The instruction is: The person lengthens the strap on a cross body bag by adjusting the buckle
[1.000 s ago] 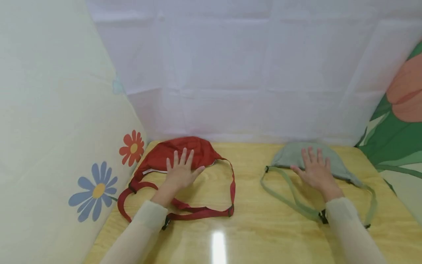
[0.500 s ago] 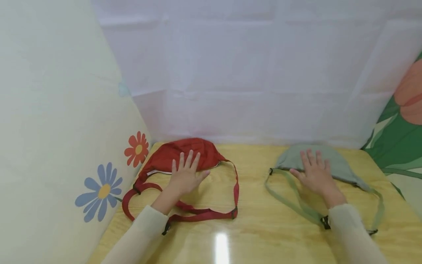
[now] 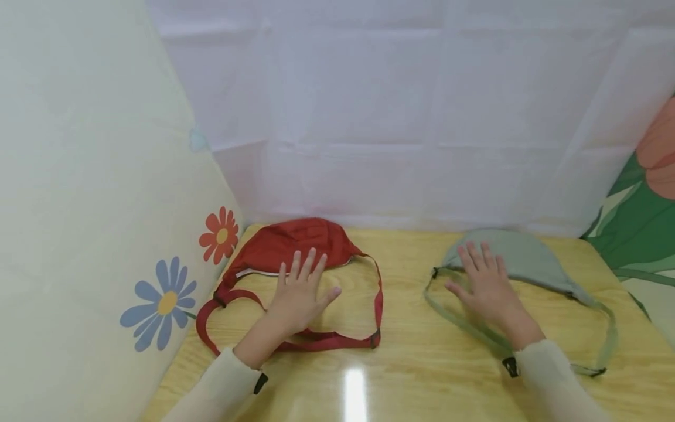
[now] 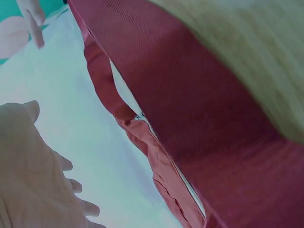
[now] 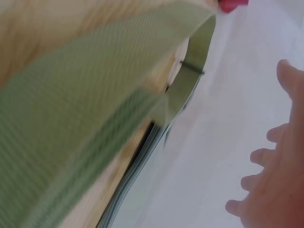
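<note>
In the head view a red waist bag (image 3: 300, 241) lies at the back left of the wooden table, its red strap (image 3: 337, 341) looped toward me. A grey-green waist bag (image 3: 527, 258) lies at the back right, with a pale green strap (image 3: 609, 334). My left hand (image 3: 297, 299) is spread over the red loop, fingertips overlapping the bag's front edge. Over the green loop, my right hand (image 3: 487, 290) is spread too, its fingers partly covering the grey-green bag. Both wrist views show straps close up and the left (image 4: 28, 175) and right hand (image 5: 280, 166) apart from them, holding nothing.
A black buckle (image 3: 510, 367) shows beside the right sleeve, and another black buckle (image 3: 261, 383) by the left sleeve. The wooden table (image 3: 411, 375) ends against a white cloth (image 3: 369, 117) at the back. Flower-printed cloths (image 3: 105, 205) hang at both sides.
Both hands have drawn slightly back from the bags; the right hand has also shifted left. The bags stay in place, while the head view has shifted a little.
</note>
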`<state>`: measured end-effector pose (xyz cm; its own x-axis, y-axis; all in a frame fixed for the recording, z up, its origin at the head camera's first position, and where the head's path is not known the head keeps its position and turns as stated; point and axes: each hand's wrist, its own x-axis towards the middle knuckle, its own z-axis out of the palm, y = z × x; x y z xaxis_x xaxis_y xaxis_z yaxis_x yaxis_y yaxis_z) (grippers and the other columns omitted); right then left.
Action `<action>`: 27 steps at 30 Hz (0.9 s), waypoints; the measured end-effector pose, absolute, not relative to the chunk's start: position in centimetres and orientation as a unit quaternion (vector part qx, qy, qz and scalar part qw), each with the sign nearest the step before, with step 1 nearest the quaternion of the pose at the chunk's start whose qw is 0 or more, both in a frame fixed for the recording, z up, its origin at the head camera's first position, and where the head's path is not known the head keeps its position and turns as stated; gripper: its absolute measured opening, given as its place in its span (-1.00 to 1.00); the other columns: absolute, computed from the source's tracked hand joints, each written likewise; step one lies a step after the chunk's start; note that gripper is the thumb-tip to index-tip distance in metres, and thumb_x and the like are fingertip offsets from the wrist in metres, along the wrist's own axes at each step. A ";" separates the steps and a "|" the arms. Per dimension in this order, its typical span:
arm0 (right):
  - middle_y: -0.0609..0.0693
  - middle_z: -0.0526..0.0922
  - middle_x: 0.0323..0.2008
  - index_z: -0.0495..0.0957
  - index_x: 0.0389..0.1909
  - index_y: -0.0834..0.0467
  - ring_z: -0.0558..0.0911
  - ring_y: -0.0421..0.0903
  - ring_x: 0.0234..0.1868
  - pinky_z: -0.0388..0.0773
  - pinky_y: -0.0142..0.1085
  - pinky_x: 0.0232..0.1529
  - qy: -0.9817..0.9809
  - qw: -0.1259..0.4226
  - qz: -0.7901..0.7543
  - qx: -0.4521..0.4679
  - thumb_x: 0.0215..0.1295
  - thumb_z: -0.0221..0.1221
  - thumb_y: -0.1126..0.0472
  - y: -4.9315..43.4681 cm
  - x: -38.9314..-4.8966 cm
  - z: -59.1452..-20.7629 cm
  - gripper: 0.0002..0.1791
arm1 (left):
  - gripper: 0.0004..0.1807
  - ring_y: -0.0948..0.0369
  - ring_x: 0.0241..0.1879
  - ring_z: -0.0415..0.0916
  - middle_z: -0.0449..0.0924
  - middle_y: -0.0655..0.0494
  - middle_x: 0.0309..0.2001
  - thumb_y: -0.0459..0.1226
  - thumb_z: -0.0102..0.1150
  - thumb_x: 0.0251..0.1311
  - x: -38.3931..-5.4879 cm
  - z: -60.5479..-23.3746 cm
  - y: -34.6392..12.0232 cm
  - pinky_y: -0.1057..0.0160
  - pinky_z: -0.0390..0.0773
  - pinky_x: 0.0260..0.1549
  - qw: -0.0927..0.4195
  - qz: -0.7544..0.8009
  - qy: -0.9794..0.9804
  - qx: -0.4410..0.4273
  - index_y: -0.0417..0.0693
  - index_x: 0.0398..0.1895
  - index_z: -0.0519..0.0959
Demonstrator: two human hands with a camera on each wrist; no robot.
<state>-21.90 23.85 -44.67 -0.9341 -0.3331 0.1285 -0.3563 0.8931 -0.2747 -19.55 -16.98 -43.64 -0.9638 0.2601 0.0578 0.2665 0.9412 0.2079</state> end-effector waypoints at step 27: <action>0.14 -0.07 0.61 -0.02 0.62 0.08 -0.14 0.22 0.61 -0.06 0.27 0.48 -0.939 0.081 0.121 0.311 0.41 0.18 -0.21 18.1 -18.1 -46.3 -0.05 | -0.16 -0.20 0.57 -0.11 0.00 -0.13 0.60 0.19 0.02 0.42 -13.3 -44.9 -15.1 -0.36 -0.06 0.43 0.051 -0.112 -0.964 -0.236 -0.07 0.59 0.14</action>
<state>-18.10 18.14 -46.26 -0.7936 -0.5639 0.2285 -0.6035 0.7774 -0.1773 -13.35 -15.12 -44.85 -0.8835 0.4435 0.1509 0.4664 0.8634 0.1926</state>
